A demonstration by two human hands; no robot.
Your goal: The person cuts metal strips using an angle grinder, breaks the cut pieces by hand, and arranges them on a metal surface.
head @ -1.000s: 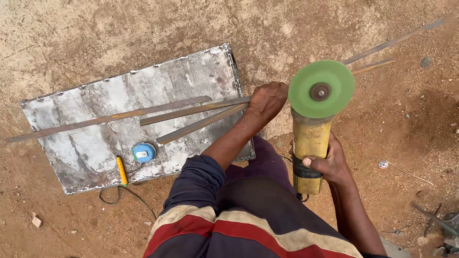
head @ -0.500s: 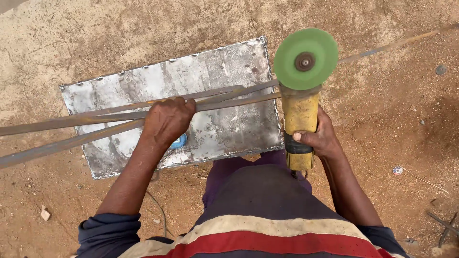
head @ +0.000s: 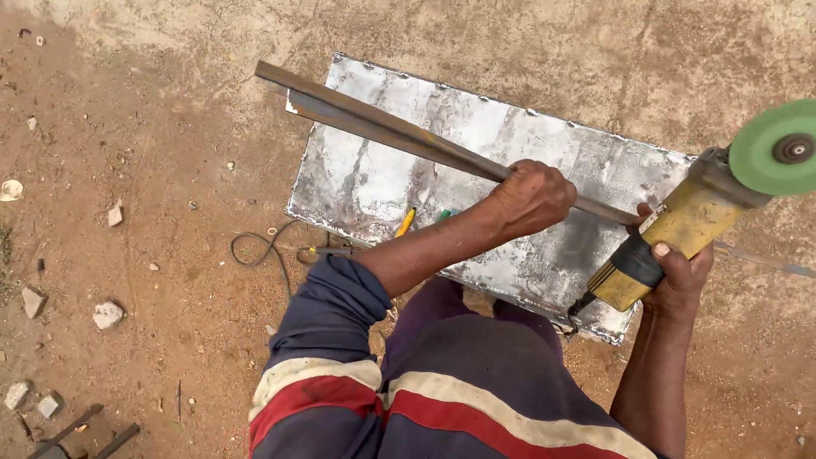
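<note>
My left hand (head: pixel 531 197) is closed around a bundle of long thin metal bars (head: pixel 382 126). The bars run from the upper left across a worn metal sheet (head: pixel 510 136) that lies flat on the dirt. My right hand (head: pixel 676 276) grips the black handle of a yellow angle grinder (head: pixel 680 225). Its green disc (head: pixel 775 146) sits at the far right edge, just beyond the sheet's right end. The bars pass under the grinder and come out on its right side.
A yellow-handled tool (head: pixel 405 223) and something green lie on the sheet beside my left forearm. A dark cable (head: pixel 263 251) loops on the dirt at the sheet's lower-left corner. Stones (head: pixel 107 314) and metal scraps (head: pixel 76 432) are scattered at the left.
The view has swung left, so the sheet and grinder now sit further right. My left hand has raised the bars' far ends, which now slant up to the left.
</note>
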